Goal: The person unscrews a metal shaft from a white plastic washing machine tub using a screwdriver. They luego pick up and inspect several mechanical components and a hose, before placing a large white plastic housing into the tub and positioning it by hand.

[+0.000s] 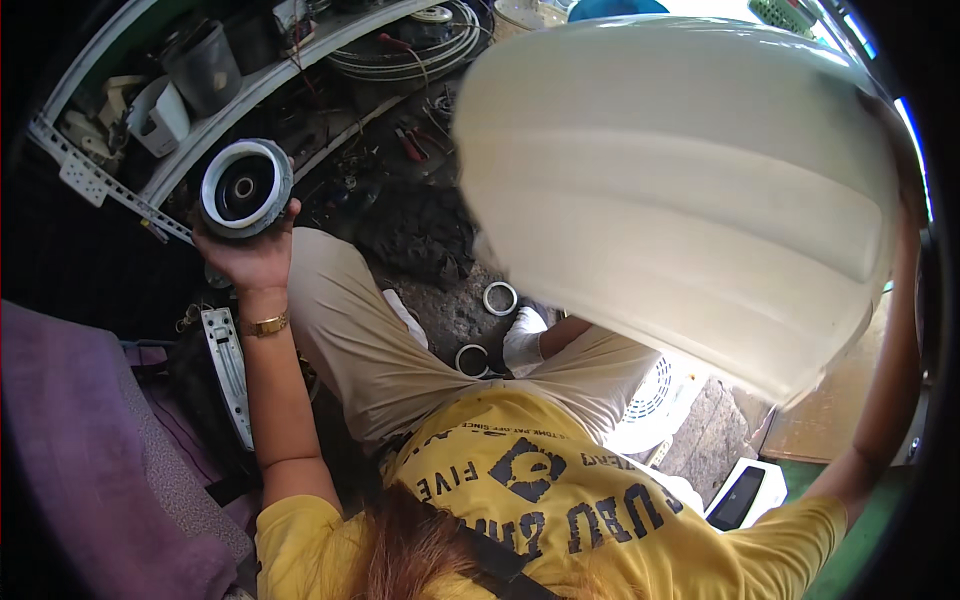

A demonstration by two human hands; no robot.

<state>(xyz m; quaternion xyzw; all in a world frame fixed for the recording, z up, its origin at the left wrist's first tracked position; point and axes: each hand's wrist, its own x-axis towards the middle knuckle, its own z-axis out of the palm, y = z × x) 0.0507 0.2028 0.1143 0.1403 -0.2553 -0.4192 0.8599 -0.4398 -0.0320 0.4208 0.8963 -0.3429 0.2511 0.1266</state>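
Observation:
At the left, my left hand (246, 250) grips a round dark part (233, 195) from below and behind. The part has a pale ring around its rim and a small metal bore at its centre. My right hand (897, 150) is raised at the far right, closed on the edge of a large cream plastic shell (680, 200); its fingers are partly hidden in shadow. The shell is tilted, with a rounded top and ridged side, and fills much of the upper right. It hangs over my right leg, above the ground.
Two pale rings (500, 298) lie on the ground between my feet. A metal shelf (225, 110) with plastic containers (203, 70) stands at the upper left, near coiled cable (410, 55) and red-handled pliers (409, 145). A phone (738, 497) on a white box lies lower right.

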